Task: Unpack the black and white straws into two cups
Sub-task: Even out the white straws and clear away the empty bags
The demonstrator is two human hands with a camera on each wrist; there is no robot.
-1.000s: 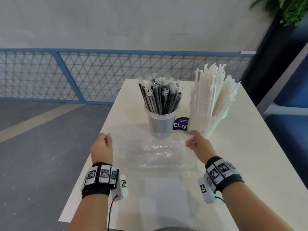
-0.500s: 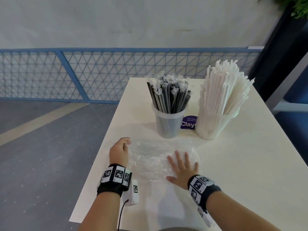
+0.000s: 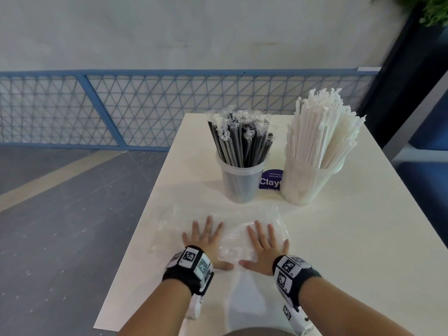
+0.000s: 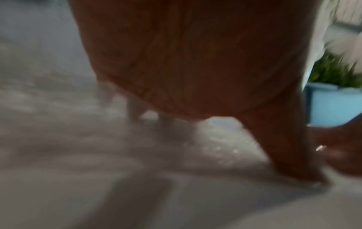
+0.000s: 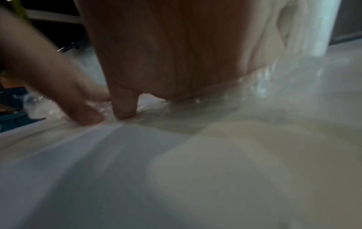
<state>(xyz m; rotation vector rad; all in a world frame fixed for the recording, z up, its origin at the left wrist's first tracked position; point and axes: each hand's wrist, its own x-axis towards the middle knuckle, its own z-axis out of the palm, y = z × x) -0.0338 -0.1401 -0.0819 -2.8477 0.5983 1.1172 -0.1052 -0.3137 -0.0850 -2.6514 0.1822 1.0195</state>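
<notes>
Black straws in clear wrappers stand in a clear cup at the middle of the white table. To its right, white straws fill a second clear cup. In front of the cups lies an empty clear plastic bag. My left hand and right hand both press flat on the bag, fingers spread and straight, thumbs nearly meeting. Both wrist views are blurred; the right wrist view shows the two thumbs on the plastic.
A round purple sticker sits on the table between the cups. The table's left edge drops to a grey floor. A blue mesh railing runs behind. A green plant hangs at the top right.
My left hand has uncurled from the bag's left edge and now lies flat on the bag beside the right hand. The right hand went from the bag's far corner to flat.
</notes>
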